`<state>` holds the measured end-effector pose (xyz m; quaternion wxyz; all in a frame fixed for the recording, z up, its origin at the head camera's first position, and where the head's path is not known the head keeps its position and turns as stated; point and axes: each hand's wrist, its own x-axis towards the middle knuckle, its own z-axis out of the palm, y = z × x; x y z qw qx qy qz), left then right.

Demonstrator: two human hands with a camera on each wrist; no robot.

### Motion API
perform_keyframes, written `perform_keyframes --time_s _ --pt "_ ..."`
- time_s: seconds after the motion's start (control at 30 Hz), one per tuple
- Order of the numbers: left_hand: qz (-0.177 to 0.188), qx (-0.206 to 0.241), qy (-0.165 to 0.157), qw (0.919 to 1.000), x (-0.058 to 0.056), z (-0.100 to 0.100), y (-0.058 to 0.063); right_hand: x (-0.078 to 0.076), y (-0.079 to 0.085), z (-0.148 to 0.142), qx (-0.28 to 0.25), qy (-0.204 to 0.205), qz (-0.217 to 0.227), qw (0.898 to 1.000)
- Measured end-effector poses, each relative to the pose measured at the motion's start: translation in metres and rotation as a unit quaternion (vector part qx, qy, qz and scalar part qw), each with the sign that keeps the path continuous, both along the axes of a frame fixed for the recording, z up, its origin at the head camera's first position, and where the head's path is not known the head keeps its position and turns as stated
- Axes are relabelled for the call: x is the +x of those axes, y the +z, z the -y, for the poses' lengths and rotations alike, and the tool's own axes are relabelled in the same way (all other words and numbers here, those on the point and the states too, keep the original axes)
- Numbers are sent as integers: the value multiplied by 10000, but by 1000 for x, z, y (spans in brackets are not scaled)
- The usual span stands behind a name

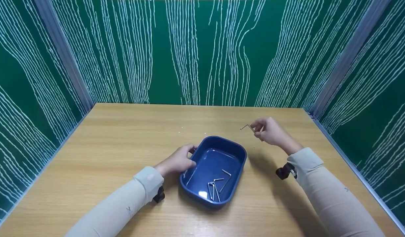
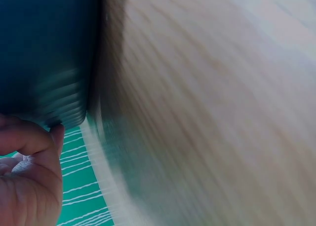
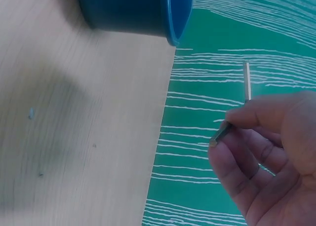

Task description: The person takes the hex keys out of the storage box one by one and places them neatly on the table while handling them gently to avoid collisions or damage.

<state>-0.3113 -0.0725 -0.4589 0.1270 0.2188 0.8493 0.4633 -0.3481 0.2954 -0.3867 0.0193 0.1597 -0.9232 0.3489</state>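
A blue rectangular bin (image 1: pixel 219 161) stands at the middle of the wooden table. My left hand (image 1: pixel 178 160) grips its left wall, thumb over the rim and fingers outside; in the left wrist view part of that hand (image 2: pixel 29 171) shows against the bin's wall (image 2: pixel 44 53). Several silver L-shaped hex keys (image 1: pixel 225 183) lie in the bin's near right corner. Beyond the bin's far right corner, my right hand (image 1: pixel 270 131) is raised above the table. Between thumb and fingers it pinches another hex key (image 3: pixel 247 80), whose one arm sticks out past the fingers.
The wooden table (image 1: pixel 100 154) reaches back to a green wall (image 1: pixel 159 65) with white wavy lines. Similar side panels meet it at grey posts (image 1: pixel 66 52). A few tiny pale specks (image 1: pixel 205 133) lie behind the bin. A dark device hangs under each sleeve cuff.
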Motion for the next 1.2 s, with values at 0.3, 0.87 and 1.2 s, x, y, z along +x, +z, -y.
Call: perform_keyframes --time_s 0.3,0.87,1.2 --pt "-33 -118 49 9999 1 -1 2 1 1 -12 -247 -570 312 9976" --pt "-98 -137 43 9998 1 -1 4 -3 -3 -40 -1063 -1286 1037 9805" --pt "-85 -217 53 9997 0 -1 2 -6 -14 -53 -1263 -1746 1324 9675"
